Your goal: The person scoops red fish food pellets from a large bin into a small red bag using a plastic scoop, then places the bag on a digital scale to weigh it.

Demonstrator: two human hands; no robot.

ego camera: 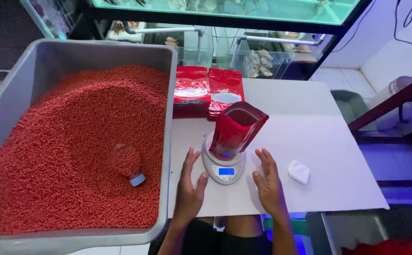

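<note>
Red pellets point(73, 151) filled most of the big grey tub point(50, 52) along the left edge of the white table point(319, 141), heaped high toward its back wall. A clear scoop point(126, 163) with a pale blue cap lay half-sunk in the pellets near the tub's right wall, with neither hand on it.

Near the front edge of the table sat a small round scale point(224, 165) with a lit blue display, and on it stood a red pouch point(236, 130), upright with its mouth open (some pellets showed inside). The left hand point(190, 186) rested flat on the table just to the left of the scale, fingers spread and holding nothing. The right hand point(267, 182) lay flat just to the right of it, fingers likewise spread and empty. Neither hand touched the pouch.

Behind the scale, 2 more red pouches point(208, 89) lay flat side by side toward the back edge. A small white folded thing point(299, 171) lay near the right hand, toward the right edge.
</note>
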